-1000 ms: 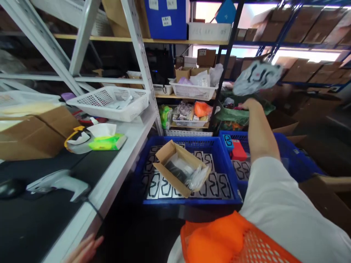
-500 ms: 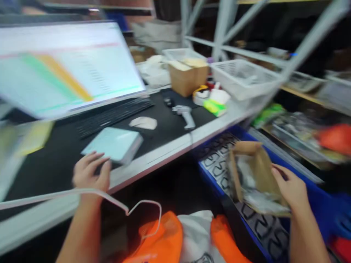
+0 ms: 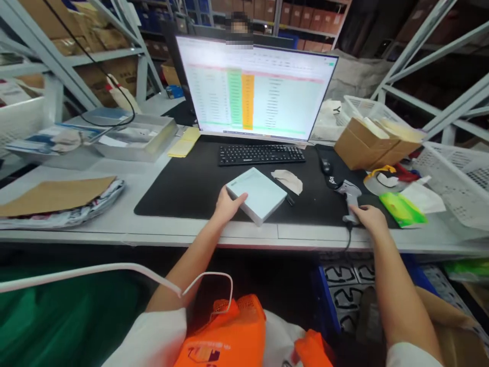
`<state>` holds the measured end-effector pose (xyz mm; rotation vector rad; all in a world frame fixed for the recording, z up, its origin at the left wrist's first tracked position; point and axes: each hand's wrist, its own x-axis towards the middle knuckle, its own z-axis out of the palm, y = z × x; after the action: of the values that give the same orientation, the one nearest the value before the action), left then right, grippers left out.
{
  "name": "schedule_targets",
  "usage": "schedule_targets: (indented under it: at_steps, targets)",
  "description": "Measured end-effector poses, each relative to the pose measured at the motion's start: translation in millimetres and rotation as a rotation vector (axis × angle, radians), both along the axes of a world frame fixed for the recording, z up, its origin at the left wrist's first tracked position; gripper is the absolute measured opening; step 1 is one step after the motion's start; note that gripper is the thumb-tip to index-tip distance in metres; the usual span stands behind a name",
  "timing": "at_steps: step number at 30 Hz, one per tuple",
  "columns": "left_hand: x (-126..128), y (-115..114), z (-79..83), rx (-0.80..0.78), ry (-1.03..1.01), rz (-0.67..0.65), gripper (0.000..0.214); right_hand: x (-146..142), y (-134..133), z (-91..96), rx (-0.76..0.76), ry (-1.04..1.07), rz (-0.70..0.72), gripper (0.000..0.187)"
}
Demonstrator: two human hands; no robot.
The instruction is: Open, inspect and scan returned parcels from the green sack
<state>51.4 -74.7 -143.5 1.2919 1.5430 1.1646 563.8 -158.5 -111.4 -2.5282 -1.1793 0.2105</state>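
Observation:
My left hand [image 3: 226,206] rests on the near corner of a flat pale-blue box [image 3: 260,193] lying on the black desk mat [image 3: 183,193]; its fingers lie against the box's edge. My right hand [image 3: 369,216] reaches to the grey barcode scanner [image 3: 349,193] at the mat's right end, its fingers curled at the scanner's handle where the cable leaves. A black keyboard [image 3: 262,154] and a lit monitor [image 3: 254,94] with a spreadsheet stand behind the box. An orange mesh basket [image 3: 229,336] sits in my lap.
A mouse [image 3: 325,164], a cardboard box [image 3: 367,145], a green tissue pack [image 3: 401,210] and white baskets [image 3: 458,178] crowd the right. Trays [image 3: 133,137] and a stack of packets [image 3: 57,201] lie left. A blue crate [image 3: 344,290] sits under the desk.
My view swung left from the shelves and blue crates to the desk. My right hand left the cardboard box in the crate and came up to the scanner. My left hand stayed at the pale-blue box.

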Motion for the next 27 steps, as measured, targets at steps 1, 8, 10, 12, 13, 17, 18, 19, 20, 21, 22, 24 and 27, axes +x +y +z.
schedule_targets:
  at_steps: [1, 8, 10, 12, 13, 17, 18, 19, 20, 21, 22, 24, 27]
  targets:
    - [4, 0, 2.5, -0.004, -0.013, 0.006, 0.087, -2, 7, -1.2, 0.022, 0.05, -0.026, 0.046]
    - [46, -25, 43.5, 0.498, -0.04, -0.037, 0.067, -37, -8, 18.1, 0.295, 0.29, -0.013, 0.046]
    - [46, -27, 56.3, 0.72, 0.028, -0.085, 0.061, -47, -27, 31.7, 0.416, 0.498, 0.057, 0.052]
    - [41, -25, 64.5, 0.876, 0.109, -0.108, 0.06, -64, -47, 45.1, 0.462, 0.747, 0.151, 0.053]
    - [37, -23, 66.4, 0.917, 0.147, -0.113, 0.059, -77, -56, 51.0, 0.464, 0.835, 0.199, 0.051]
    - [27, -18, 62.2, 0.943, 0.265, -0.101, 0.058, -150, -79, 67.2, 0.33, 0.858, 0.514, 0.027]
    - [26, -18, 59.8, 0.946, 0.284, -0.098, 0.058, -169, -81, 69.7, 0.288, 0.859, 0.609, 0.025]
    - [26, -18, 57.6, 0.953, 0.295, -0.092, 0.058, -187, -82, 71.9, 0.246, 0.869, 0.687, 0.026]
    - [25, -19, 55.8, 0.959, 0.3, -0.087, 0.059, -202, -83, 73.9, 0.219, 0.886, 0.745, 0.03]
    - [23, -20, 54.5, 0.962, 0.299, -0.08, 0.059, -214, -83, 75.8, 0.214, 0.907, 0.785, 0.034]
    - [20, -21, 53.8, 0.962, 0.297, -0.069, 0.06, -221, -83, 77.7, 0.224, 0.927, 0.81, 0.035]
    - [9, -25, 53.3, 0.94, 0.289, -0.031, 0.061, -220, -81, 81.1, 0.216, 0.941, 0.842, 0.03]
    - [-28, -34, 52.1, 0.879, 0.285, 0.093, 0.061, -187, -69, 81.7, 0.175, 0.849, 0.736, 0.029]
